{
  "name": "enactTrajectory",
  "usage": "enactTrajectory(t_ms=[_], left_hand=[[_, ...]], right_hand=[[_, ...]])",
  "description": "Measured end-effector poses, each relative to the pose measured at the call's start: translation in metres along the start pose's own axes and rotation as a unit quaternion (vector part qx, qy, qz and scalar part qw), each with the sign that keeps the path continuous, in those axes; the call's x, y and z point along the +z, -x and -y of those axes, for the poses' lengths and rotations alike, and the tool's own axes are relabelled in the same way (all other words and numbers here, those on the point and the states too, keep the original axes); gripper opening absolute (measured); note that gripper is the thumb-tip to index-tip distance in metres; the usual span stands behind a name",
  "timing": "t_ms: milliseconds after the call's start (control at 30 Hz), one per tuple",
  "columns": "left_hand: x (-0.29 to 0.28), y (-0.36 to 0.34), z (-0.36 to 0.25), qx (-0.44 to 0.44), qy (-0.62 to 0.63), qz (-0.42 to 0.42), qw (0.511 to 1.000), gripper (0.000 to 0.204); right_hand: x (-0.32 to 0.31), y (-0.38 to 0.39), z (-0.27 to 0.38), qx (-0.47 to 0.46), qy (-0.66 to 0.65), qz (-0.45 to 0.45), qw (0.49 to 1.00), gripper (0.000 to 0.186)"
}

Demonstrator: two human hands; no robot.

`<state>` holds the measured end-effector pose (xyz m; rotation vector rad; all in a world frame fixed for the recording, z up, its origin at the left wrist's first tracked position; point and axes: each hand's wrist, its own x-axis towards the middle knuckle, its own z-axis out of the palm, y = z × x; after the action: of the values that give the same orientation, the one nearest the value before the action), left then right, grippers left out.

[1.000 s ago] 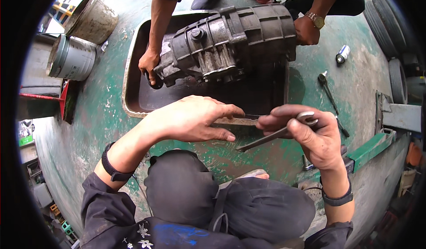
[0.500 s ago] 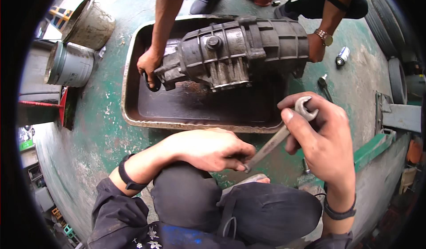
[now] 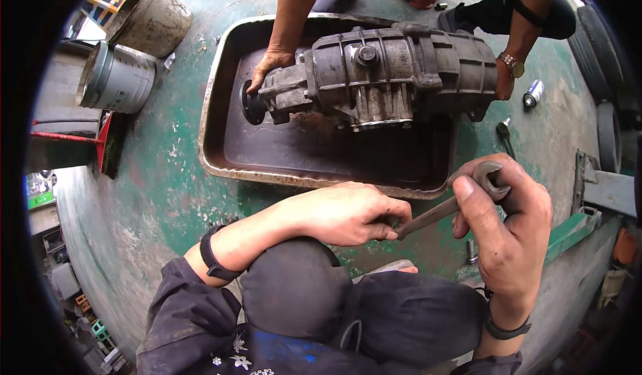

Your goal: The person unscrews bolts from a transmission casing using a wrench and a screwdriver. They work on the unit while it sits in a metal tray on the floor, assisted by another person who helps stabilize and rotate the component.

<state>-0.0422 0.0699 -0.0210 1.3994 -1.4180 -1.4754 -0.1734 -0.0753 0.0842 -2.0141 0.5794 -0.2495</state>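
At the far left, a grey bucket [image 3: 117,81] and a stained bucket [image 3: 150,24] are set on the green floor [image 3: 164,201]. To their right, a rectangular tray [image 3: 281,151] is placed on the floor. Above it, a gear housing [image 3: 334,77] is supported by a co-worker: its narrow, flanged end is grasped from above by one hand [image 3: 273,64], and its wide end, extended past the tray's right rim, is steadied by the other hand [image 3: 504,84]. The housing is now positioned nearer to level across the view than one second ago, when the flanged end was angled lower.

In front of the tray, the person's left hand [image 3: 351,211] is turned inward, with thumb and forefinger brought together at the narrow end of a wrench [image 3: 428,218]. Whether that end is pinched cannot be told. One second ago, this hand was spread and clear of the wrench.

The wrench is held on a slant, its open-ended head raised and pinched between thumb and fingers of the right hand [image 3: 511,231]. Below the wrench head, a metal socket [image 3: 472,252] is seen on the floor. Farther right, a ratchet [image 3: 504,134] and a spray can [image 3: 533,94] are laid.
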Motion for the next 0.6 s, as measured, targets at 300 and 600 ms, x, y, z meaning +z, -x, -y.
enactTrajectory(t_ms=[300, 600], left_hand=[[0.001, 0.01, 0.01, 0.0, -0.094, -0.023, 0.995, 0.03], [0.017, 0.039, 0.034, -0.081, 0.107, -0.066, 0.989, 0.034]], right_hand=[[-0.01, -0.004, -0.019, 0.059, -0.043, 0.115, 0.991, 0.014], [0.016, 0.002, -0.075, 0.144, -0.185, 0.294, 0.927, 0.018]])
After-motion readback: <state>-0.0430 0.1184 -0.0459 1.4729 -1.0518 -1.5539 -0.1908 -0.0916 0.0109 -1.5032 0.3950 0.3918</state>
